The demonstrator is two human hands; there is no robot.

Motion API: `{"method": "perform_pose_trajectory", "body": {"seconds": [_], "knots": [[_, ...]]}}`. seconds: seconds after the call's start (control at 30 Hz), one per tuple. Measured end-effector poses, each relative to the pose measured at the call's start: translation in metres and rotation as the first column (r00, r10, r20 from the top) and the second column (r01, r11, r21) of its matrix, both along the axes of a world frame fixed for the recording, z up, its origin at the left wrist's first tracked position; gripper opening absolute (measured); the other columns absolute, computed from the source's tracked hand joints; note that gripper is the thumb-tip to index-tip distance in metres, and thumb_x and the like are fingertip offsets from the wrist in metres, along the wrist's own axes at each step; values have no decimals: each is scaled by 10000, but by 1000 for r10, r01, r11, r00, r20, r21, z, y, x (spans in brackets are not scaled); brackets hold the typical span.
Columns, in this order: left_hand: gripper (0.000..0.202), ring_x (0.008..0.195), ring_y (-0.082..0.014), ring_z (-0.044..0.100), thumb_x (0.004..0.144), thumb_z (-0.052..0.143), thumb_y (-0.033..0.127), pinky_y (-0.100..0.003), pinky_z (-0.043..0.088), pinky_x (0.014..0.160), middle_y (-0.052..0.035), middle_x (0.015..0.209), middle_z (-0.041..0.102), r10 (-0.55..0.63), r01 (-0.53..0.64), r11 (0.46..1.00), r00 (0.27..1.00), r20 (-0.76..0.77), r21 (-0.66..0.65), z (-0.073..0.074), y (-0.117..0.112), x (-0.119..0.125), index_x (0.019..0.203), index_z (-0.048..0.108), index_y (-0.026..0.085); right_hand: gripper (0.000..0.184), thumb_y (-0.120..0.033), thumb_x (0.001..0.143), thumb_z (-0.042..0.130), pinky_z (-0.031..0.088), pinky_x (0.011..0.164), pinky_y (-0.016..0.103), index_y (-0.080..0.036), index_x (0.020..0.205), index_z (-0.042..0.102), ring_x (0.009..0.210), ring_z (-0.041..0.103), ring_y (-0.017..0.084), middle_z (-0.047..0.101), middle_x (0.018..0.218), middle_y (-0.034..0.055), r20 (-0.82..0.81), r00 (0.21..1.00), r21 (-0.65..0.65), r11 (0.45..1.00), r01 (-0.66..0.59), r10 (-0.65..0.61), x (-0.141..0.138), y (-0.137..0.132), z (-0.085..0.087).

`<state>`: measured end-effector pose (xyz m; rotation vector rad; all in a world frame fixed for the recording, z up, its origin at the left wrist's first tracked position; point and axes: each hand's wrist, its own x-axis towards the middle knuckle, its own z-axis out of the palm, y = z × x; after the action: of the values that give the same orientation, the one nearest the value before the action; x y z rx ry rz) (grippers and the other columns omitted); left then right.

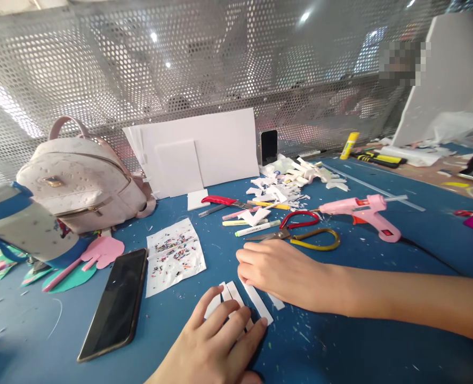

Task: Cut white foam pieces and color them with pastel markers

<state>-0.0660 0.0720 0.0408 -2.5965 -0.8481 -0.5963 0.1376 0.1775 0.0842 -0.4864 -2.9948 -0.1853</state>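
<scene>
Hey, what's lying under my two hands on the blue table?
White strips lie side by side under the left hand and right hand, flat on the blue table. Only the parts between the hands show; the rest is covered.

free: table (340, 352) front-right | blocked: phone (116, 304) left, scissors (300, 234) and glue gun (364, 210) behind

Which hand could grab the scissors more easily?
Probably the right. The right hand lies just in front of the scissors, with nothing between them. The left hand is nearer the body, fingers flat on the white strips, and would have to reach past the right one.
</scene>
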Motion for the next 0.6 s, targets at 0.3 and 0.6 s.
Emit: {"method": "perform_pose_trajectory", "body": {"seconds": [0.3, 0.6], "knots": [[502, 1047, -162, 604, 1039, 331, 523, -427, 20, 1251, -4, 1050, 679, -14, 13, 1000, 999, -42, -10, 1, 2, -3, 1282, 641, 213, 146, -77, 877, 621, 234, 551, 316, -175, 790, 557, 768, 522, 198, 571, 826, 27, 4, 1000, -1, 1000, -6, 6, 3, 0, -1], [484, 1033, -158, 607, 1033, 358, 518, -430, 101, 1246, -11, 1042, 666, -14, 14, 1000, 1000, -13, 13, 1, 0, -1, 1281, 638, 209, 161, -27, 826, 618, 202, 525, 312, -161, 787, 540, 747, 490, 188, 569, 828, 31, 49, 994, -7, 995, -96, 96, -2, -1, 6]]}}
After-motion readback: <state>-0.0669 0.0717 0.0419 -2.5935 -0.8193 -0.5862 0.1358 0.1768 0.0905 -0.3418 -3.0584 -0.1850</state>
